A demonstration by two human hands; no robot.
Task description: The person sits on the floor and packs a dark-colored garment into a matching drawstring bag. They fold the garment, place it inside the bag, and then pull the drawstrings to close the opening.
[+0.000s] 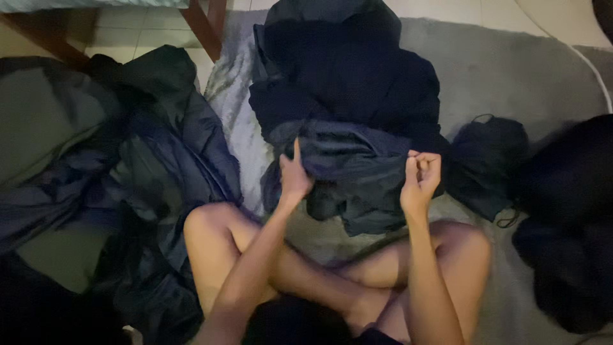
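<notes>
I sit cross-legged on a grey rug [511,70] with a heap of dark navy clothes [348,96] in front of my knees. My left hand [292,174] grips the near edge of a dark blue garment [357,169] at the front of the heap, thumb up. My right hand [420,179] pinches the same garment's edge further right, fingers curled closed on the cloth. The garment hangs crumpled between both hands, just above my legs.
A large dark quilted cloth [147,166] lies spread to the left. A small black garment with straps [488,160] and a black heap [568,223] lie to the right. Wooden furniture legs [204,25] stand on the tiled floor at the back.
</notes>
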